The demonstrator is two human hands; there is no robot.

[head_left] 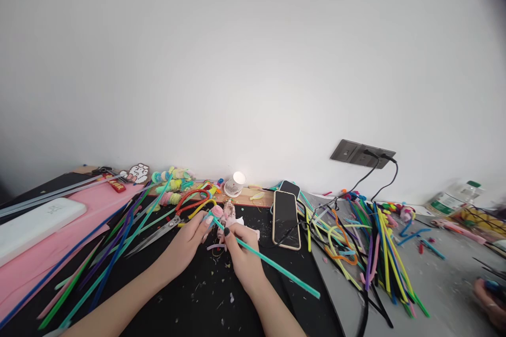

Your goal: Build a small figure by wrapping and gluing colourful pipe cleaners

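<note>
Both hands meet over the black mat at the middle of the table. My left hand (195,234) is closed around a small pink and turquoise piece, partly hidden by the fingers. A long turquoise pipe cleaner (282,267) runs from that piece through my right hand (243,253), which pinches it, and its free end slants down to the right. Just beyond the fingers is a crumpled pale pink and white item (228,213). Scissors (174,221) with red-orange handles lie open beside my left hand.
Two phones (286,218) lie right of the hands, a paper cup (236,181) behind them. Pipe cleaners (387,258) spread on the grey surface and at left (114,258). A white box (43,224) rests on pink sheets. Cables run to a wall socket (361,154). Another person's hand (490,300) shows at right.
</note>
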